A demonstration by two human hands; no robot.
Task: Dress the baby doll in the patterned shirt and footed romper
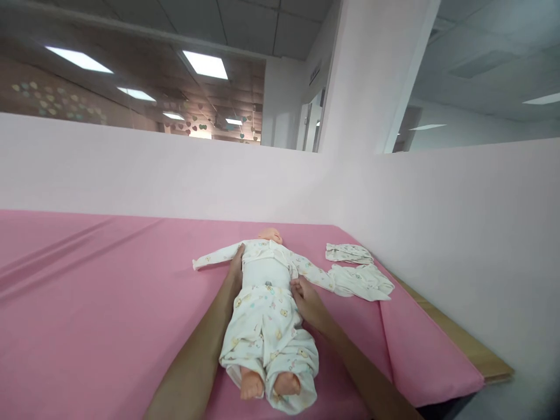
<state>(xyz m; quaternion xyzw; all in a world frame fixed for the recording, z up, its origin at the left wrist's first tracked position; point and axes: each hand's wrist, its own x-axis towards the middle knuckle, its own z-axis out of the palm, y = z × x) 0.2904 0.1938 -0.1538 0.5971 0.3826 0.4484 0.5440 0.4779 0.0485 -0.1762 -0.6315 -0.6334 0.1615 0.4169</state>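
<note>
A baby doll [271,235] lies on its back on a pink padded surface [109,326], its feet toward me. It wears a white patterned top [266,249] with the sleeves spread out and white patterned trousers [266,318]. A white band of the belly area shows between them. My left hand [237,265] lies along the doll's side at the top's edge, its fingers mostly hidden. My right hand [305,297] is closed at the other side, its curled fingers pinching the top's hem near the waist.
Folded white patterned cloth [349,253] and a crumpled white garment [363,282] lie to the right, near the sleeve's end. White walls [175,181] with windows above stand behind and to the right. A wooden edge [464,344] shows beside the pink pad.
</note>
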